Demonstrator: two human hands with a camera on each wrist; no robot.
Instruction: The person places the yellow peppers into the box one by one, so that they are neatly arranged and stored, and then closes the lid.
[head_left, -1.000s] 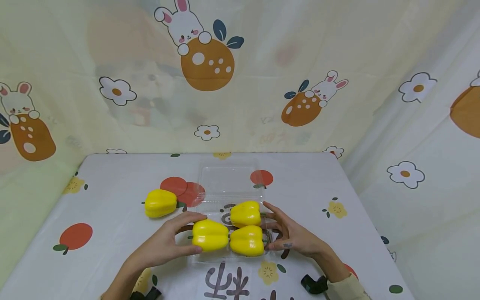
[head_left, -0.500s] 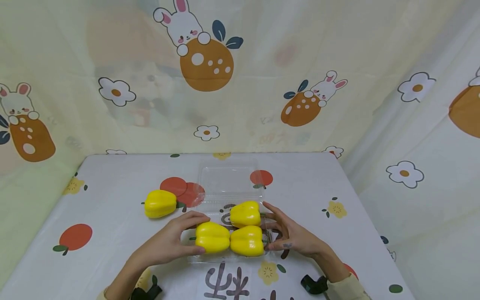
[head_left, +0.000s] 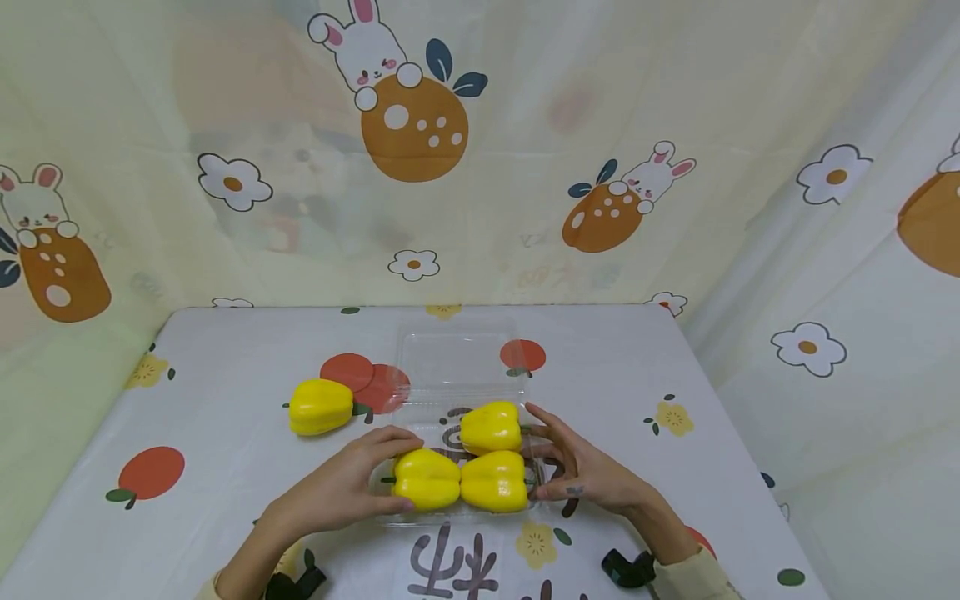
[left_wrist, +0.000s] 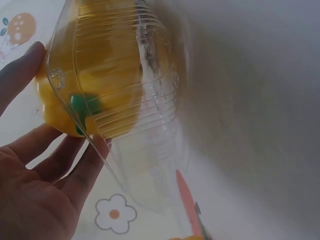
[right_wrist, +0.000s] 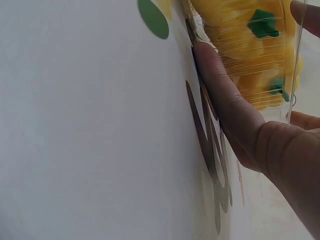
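A clear plastic clamshell box (head_left: pixel 420 518) lies with its lid back on the cloth. My left hand (head_left: pixel 348 487) holds a yellow bell pepper (head_left: pixel 427 481) at the box's front left, thumb and fingers on either side; its green stem (left_wrist: pixel 85 105) shows through the wall in the left wrist view. Against it sits a second yellow bell pepper (head_left: pixel 495 482), with a third bell pepper (head_left: pixel 491 427) behind. My right hand (head_left: pixel 581 467) grips the box's right side, its thumb (right_wrist: pixel 222 82) low along the ribbed wall in the right wrist view.
Another yellow bell pepper (head_left: pixel 321 407) lies on the patterned tablecloth (head_left: pixel 225 400), left of the box. The raised-open lid (head_left: pixel 459 360) spreads flat toward the back. A printed curtain (head_left: pixel 480 208) stands behind the table. Black straps (head_left: pixel 628 570) are near both wrists.
My left hand has shifted slightly right and toward me, and its pepper has settled lower, beside the front right one. The right hand has stayed in place.
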